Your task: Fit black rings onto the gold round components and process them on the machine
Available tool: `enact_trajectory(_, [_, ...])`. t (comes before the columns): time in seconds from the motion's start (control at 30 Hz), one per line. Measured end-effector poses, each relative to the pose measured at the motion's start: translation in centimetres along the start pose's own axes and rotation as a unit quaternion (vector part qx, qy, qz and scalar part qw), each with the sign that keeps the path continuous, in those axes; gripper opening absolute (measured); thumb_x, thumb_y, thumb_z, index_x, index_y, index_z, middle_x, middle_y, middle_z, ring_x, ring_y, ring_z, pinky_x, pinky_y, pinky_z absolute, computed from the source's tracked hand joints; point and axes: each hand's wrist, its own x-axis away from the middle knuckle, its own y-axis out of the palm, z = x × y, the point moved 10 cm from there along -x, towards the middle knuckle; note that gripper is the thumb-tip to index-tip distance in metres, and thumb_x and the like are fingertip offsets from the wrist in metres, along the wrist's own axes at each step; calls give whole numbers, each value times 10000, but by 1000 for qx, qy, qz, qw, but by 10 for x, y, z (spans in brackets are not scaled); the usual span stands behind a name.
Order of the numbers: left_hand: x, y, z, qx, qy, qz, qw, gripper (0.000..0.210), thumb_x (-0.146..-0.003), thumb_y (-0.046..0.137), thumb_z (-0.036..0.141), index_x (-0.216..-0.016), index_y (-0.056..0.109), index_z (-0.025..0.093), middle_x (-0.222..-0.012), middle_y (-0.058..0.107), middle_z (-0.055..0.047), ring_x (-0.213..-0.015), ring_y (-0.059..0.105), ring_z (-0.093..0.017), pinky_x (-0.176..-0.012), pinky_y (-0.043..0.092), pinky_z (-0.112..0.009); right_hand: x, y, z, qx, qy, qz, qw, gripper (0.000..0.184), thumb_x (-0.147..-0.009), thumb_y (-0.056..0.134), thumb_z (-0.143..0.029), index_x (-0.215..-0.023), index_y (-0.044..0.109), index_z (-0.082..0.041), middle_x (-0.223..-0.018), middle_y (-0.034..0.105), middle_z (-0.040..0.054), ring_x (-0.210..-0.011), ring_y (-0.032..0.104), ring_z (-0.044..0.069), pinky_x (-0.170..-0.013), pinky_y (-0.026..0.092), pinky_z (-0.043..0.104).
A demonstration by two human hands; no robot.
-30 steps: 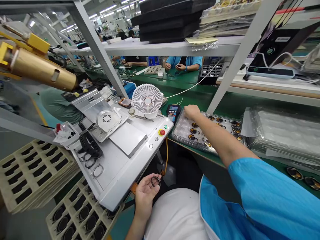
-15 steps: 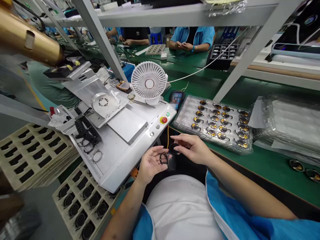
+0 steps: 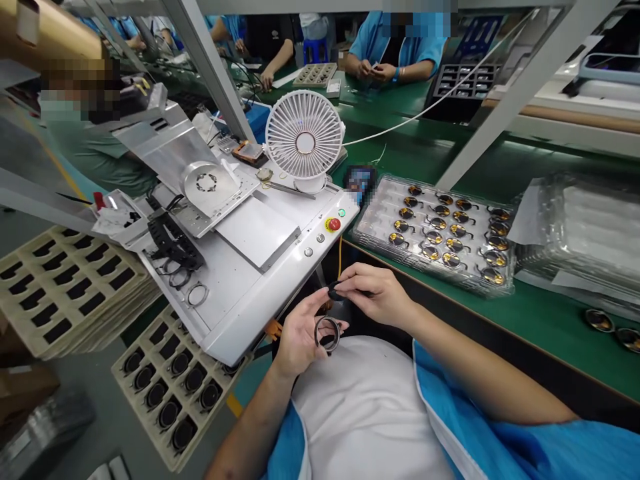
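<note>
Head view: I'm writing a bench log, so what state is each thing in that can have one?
Left hand, holding the ring
Ring, held in that hand
Right hand, pinching the dark piece
Dark piece, held by fingertips
Fan, upright; spinning or not, cannot tell
Green-ringed button, appears lit
Red button, pressed or not, cannot tell
Clear tray, partly filled
Tan tray, holding dark round parts

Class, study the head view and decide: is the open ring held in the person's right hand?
No, the open ring is held in the left hand, while the right hand pinches a dark part.
</note>
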Motion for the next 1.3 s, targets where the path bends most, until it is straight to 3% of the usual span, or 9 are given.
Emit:
enact_trajectory(0.17, [-5, -16, 12, 24, 12, 25, 999, 798, -542, 1018, 454, -1250, 763, 188, -1102, 783, -147, -931, 791, -294, -873, 628, -376, -24, 20, 2, 3, -3, -86, 996, 159, -1011, 603, -263, -867, 639, -206, -990, 671, 98, -853, 657, 197, -737, 565, 305])
enact_trajectory(0.33, [-2, -31, 32, 10, 84, 51, 995, 805, -605, 996, 411, -1322, 719, 175, -952, 803, -117, -990, 788, -274, -898, 624, -344, -93, 22, 63, -92, 250, 13, 964, 176, -982, 631, -168, -851, 518, -203, -615, 623, -31, -504, 570, 124, -535, 471, 219])
enact_trajectory(0.43, [8, -31, 39, -30, 121, 48, 991, 876, -631, 983, 437, -1405, 662, 183, -1066, 796, -145, -1000, 786, -283, -902, 628, -365, -122, 36, 90, -128, 363, 38, 922, 210, -989, 615, -119, -836, 497, -200, -568, 618, -45, -414, 530, 103, -448, 435, 196])
enact_trajectory(0.53, [22, -33, 46, -86, 167, 62, 980, 894, -659, 970, 452, -1451, 627, 219, -1401, 666, -203, -1002, 784, -291, -895, 642, -389, -130, 41, 102, -116, 395, 48, 910, 237, -959, 669, -125, -847, 479, -210, -541, 612, -47, -388, 531, 123, -405, 415, 205])
enact_trajectory(0.67, [36, -28, 49, -217, 230, 72, 946, 958, -721, 945, 368, -1561, 491, 289, -1655, 375, -224, -1054, 773, -284, -883, 662, -393, -102, 28, 98, -78, 359, 75, 927, 303, -885, 794, -205, -888, 491, -213, -517, 590, -70, -371, 503, 116, -389, 363, 192])
enact_trajectory(0.8, [36, -12, 45, -400, 287, 82, 867, 1049, -779, 896, 249, -1644, 307, 324, -1702, 255, -234, -1063, 771, -256, -932, 664, -422, -41, 52, 73, -228, 330, 16, 916, 339, -871, 799, -461, -842, 638, -165, -749, 734, 53, -581, 660, 158, -479, 500, 225])
enact_trajectory(0.97, [17, 21, 20, -537, 273, -37, 797, 1058, -820, 837, 227, -1677, 219, 284, -1694, 312, -234, -1299, 669, -374, -1012, 635, -472, 8, 62, 58, -361, 335, 55, 868, 552, -745, 893, -547, -1126, 751, -173, -1037, 784, 100, -912, 752, 231, -764, 627, 324])
enact_trajectory(1.17, [6, 15, 26, -315, 249, -65, 914, 902, -734, 926, 264, -1520, 484, 278, -1748, 119, -259, -1080, 779, -297, -916, 671, -420, 9, 44, 61, -353, 346, 40, 868, 485, -750, 888, -558, -984, 777, -148, -727, 732, 36, -608, 687, 159, -628, 614, 293])
enact_trajectory(1.3, [8, 16, 30, -311, 249, -81, 913, 843, -717, 938, 237, -1456, 532, 242, -1730, 182, -282, -1055, 790, -288, -941, 661, -420, 15, 39, 66, -337, 377, 47, 861, 478, -682, 941, -527, -847, 713, -141, -638, 696, 19, -525, 653, 137, -543, 584, 249])
